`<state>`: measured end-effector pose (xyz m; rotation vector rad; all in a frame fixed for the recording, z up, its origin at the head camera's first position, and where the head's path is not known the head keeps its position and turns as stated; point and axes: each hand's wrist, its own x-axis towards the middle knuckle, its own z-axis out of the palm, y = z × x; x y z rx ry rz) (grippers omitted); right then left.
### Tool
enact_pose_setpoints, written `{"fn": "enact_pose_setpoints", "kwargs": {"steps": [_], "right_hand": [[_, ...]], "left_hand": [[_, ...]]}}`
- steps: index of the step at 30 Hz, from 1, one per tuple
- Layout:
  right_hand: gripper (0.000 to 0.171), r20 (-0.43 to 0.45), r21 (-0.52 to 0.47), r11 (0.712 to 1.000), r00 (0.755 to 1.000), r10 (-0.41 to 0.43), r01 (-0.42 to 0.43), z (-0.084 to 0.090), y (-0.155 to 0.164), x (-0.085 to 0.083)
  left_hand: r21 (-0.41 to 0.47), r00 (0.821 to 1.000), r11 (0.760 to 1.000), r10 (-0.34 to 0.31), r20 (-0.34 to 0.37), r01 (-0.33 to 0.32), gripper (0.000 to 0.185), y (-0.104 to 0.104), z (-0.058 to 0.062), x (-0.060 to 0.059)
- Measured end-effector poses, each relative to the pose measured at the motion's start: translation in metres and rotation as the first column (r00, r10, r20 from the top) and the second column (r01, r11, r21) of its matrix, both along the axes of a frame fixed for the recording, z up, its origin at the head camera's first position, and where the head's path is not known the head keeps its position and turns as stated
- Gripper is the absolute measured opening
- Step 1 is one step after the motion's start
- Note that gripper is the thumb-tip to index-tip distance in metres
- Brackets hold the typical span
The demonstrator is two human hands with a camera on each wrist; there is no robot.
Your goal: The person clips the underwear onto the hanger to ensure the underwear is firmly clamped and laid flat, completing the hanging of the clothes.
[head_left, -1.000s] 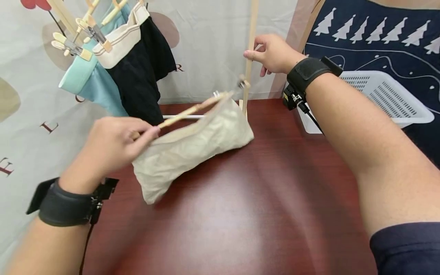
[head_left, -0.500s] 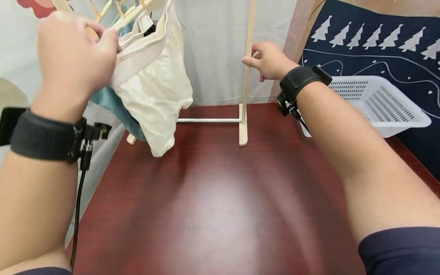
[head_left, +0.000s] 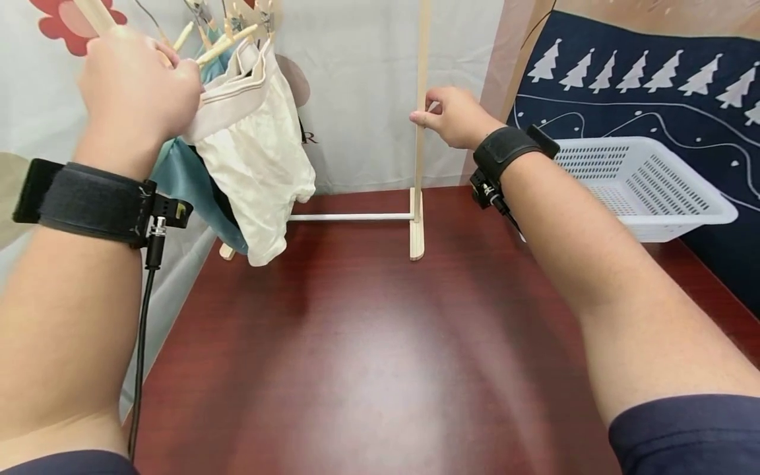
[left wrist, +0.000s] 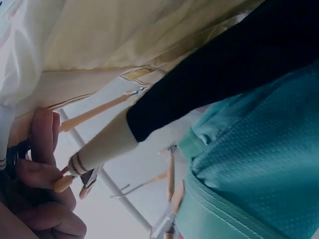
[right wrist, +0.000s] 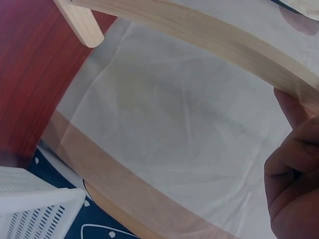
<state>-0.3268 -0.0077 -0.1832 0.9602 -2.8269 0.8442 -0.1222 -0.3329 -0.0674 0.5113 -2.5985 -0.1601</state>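
Observation:
My left hand (head_left: 139, 86) is raised at the upper left, its fingers curled at the end of a wooden clip hanger (head_left: 228, 45). From that hanger hang cream shorts (head_left: 252, 158), in front of the other garments. Behind them show a black garment with a cream waistband (left wrist: 174, 94) and a teal garment (left wrist: 249, 159), both clear in the left wrist view. My left fingers (left wrist: 37, 174) are close to the black garment's waistband there. My right hand (head_left: 454, 119) pinches the upright wooden post (head_left: 420, 152) of the rack between thumb and fingers.
The rack's wooden foot (head_left: 417, 241) stands on the dark red table (head_left: 380, 343), joined to a white crossbar (head_left: 350, 216). A white perforated basket (head_left: 659, 227) is at the right, by a navy cloth (head_left: 629, 112) with white trees. A pale curtain (head_left: 356, 99) hangs behind.
My left hand has carried the cream shorts on their hanger up and left, from over the table to the garments on the rack. The right hand keeps its hold on the post.

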Motion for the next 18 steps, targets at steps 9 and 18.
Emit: {"fn": "enact_pose_setpoints", "kwargs": {"steps": [9,18], "right_hand": [[0.044,0.020,-0.016,1.000,1.000,-0.003,0.003,-0.001,0.001,0.004],[0.040,0.035,-0.030,0.999,0.999,0.018,-0.017,-0.009,-0.013,0.007]], "left_hand": [[-0.101,0.996,0.994,0.041,0.081,-0.032,0.039,-0.003,-0.003,-0.004],[-0.294,0.956,0.955,-0.124,-0.265,0.043,0.051,0.029,-0.025,0.009]]}}
